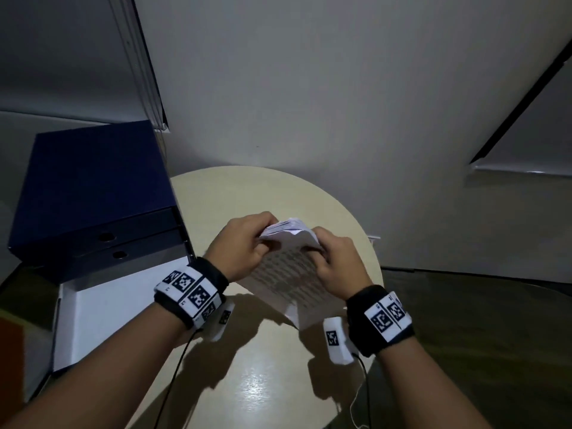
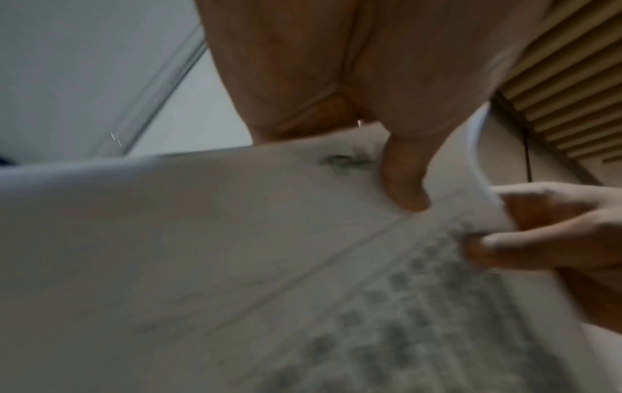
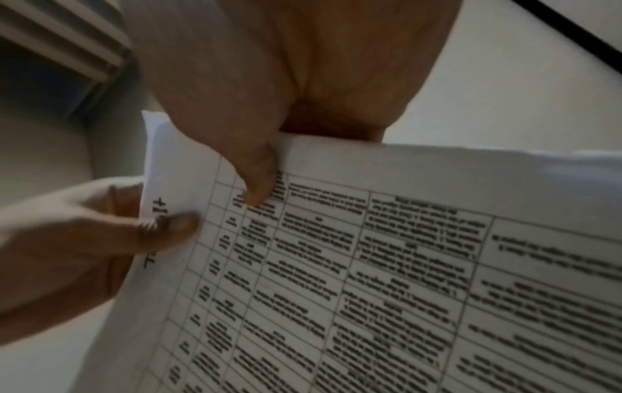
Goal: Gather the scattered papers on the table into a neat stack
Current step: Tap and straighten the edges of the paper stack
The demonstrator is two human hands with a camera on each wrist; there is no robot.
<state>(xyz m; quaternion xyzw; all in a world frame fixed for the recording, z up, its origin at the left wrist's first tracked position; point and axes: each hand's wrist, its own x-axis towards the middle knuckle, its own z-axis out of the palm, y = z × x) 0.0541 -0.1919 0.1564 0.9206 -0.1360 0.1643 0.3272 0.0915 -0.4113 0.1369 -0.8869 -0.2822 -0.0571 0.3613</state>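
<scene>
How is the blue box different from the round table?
The blue box is dark with straight edges; the round table is pale cream and curved. The box has two drawers with round finger holes; the table top is flat and shiny. The box sits to the left of the table. Both are plain-coloured.

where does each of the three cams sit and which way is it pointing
Head: on the head, looking down at the round table; left hand and right hand grip the papers.
Left wrist: under the left hand, facing the papers' blurred sheet.
Right wrist: under the right hand, facing the printed grid.
All views share the papers and both hands.
</scene>
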